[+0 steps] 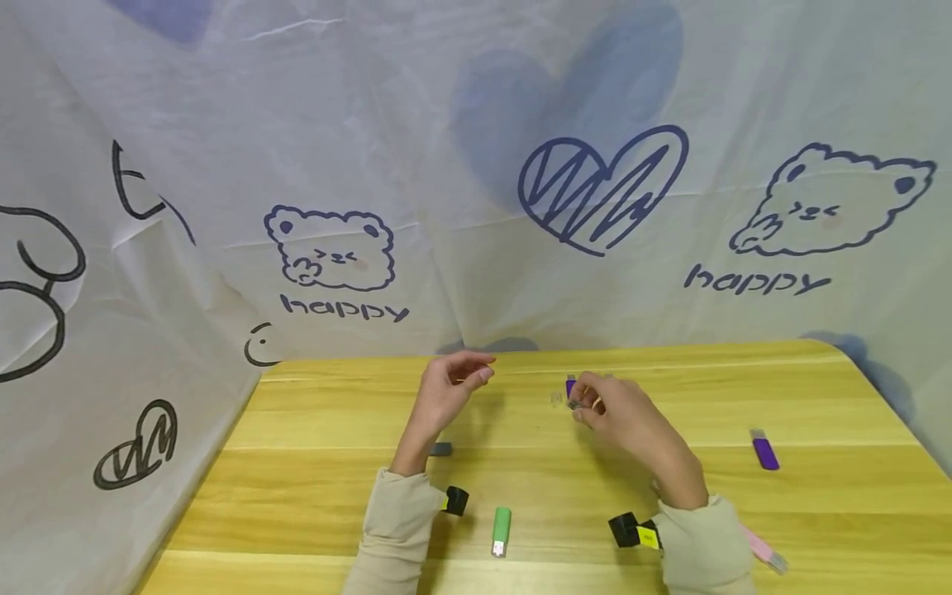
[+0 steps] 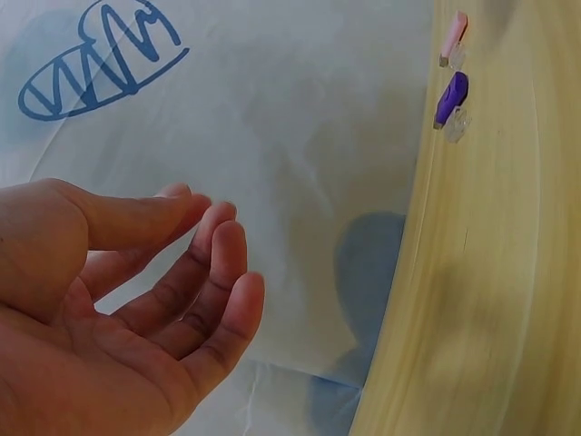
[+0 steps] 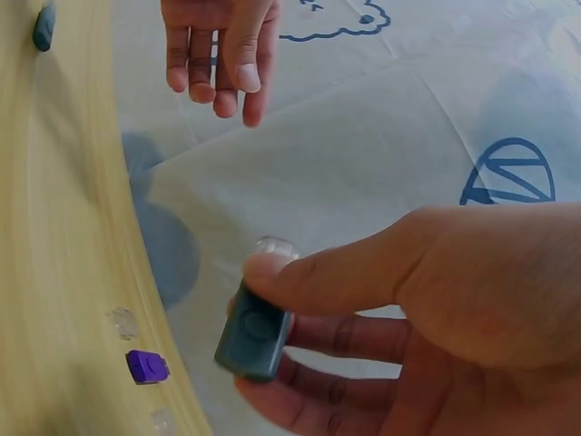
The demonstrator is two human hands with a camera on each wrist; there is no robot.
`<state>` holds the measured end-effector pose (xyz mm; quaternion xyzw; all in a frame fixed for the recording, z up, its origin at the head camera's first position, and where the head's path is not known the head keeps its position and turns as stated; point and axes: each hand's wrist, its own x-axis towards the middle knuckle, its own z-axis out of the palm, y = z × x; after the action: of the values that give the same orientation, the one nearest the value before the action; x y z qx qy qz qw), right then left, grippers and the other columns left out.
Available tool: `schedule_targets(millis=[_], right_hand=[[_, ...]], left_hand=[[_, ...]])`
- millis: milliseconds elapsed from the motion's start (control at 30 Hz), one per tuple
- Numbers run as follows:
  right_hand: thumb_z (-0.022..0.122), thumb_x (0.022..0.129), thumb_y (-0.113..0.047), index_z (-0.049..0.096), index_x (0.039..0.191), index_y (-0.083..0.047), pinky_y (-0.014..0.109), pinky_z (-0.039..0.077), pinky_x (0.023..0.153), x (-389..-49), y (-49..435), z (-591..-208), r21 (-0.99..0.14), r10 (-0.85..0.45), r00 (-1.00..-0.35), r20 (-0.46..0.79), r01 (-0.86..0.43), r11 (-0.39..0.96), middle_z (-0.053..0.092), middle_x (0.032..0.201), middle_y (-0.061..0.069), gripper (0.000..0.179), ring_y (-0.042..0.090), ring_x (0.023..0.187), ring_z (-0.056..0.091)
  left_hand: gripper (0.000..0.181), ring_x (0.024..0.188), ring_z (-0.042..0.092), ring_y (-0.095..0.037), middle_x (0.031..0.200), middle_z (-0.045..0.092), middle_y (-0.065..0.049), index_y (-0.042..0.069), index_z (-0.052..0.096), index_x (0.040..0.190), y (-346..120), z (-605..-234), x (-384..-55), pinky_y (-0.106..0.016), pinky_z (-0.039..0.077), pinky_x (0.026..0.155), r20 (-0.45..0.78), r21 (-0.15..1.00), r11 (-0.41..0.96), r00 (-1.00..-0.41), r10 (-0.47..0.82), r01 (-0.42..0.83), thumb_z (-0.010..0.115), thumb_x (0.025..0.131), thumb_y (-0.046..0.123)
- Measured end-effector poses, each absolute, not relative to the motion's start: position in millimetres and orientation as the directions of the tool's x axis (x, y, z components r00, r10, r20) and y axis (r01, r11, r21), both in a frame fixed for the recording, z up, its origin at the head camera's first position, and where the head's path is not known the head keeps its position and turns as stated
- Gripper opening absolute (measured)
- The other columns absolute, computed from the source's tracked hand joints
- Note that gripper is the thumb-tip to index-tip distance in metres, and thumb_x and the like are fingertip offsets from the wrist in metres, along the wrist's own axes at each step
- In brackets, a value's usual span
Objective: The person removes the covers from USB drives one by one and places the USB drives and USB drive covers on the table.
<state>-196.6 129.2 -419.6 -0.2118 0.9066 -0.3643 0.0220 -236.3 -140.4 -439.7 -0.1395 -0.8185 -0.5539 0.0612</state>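
Note:
My right hand (image 1: 632,417) pinches a dark grey-green USB flash drive (image 3: 254,338) between thumb and fingers, above the table's far part. At the drive's upper end, by the thumb tip, a clear plastic cap (image 3: 276,246) shows; whether it is fitted on is hard to tell. A purple USB flash drive (image 3: 147,367) lies on the table close by, with a loose clear cap (image 3: 123,323) beside it. My left hand (image 1: 449,388) hovers to the left, fingers loosely bent and holding nothing. Below its wrist lies another dark flash drive (image 1: 441,449).
A green flash drive (image 1: 502,531) lies near the front middle of the wooden table (image 1: 312,471). On the right are a second purple drive (image 1: 764,450) and a pink one (image 1: 764,549). Another pink drive (image 2: 454,38) lies at the back. A printed cloth (image 1: 461,273) hangs behind.

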Motion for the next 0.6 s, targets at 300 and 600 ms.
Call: schedule_targets(millis=[300,600], right_hand=[[0.064,0.098,0.002,0.067,0.112,-0.002,0.036,0.056,0.076,-199.7,123.8,-417.9,-0.697,-0.357,-0.907,0.225,-0.406,0.591,0.067,0.095,0.003,0.015,0.018,0.087,0.063],[0.068,0.096,0.001,0.073,0.111,-0.003,0.037,0.060,0.077,-201.0,112.5,-420.2,-0.751,-0.281,-0.917,0.282,-0.393,0.530,0.073,0.097,0.006,0.016,0.020,0.086,0.068]], left_hand=[[0.019,0.093,0.070,-0.024,0.106,0.074,-0.013,0.001,0.075,0.116,-134.8,-438.2,-234.4,-0.027,0.058,0.080,0.241,0.897,0.333,-0.953,0.182,0.290,0.068,0.099,0.004],[0.021,0.097,0.072,-0.027,0.109,0.074,-0.014,-0.003,0.073,0.118,-124.0,-434.8,-229.2,-0.032,0.059,0.085,0.234,0.906,0.293,-0.939,0.251,0.305,0.067,0.100,0.006]])
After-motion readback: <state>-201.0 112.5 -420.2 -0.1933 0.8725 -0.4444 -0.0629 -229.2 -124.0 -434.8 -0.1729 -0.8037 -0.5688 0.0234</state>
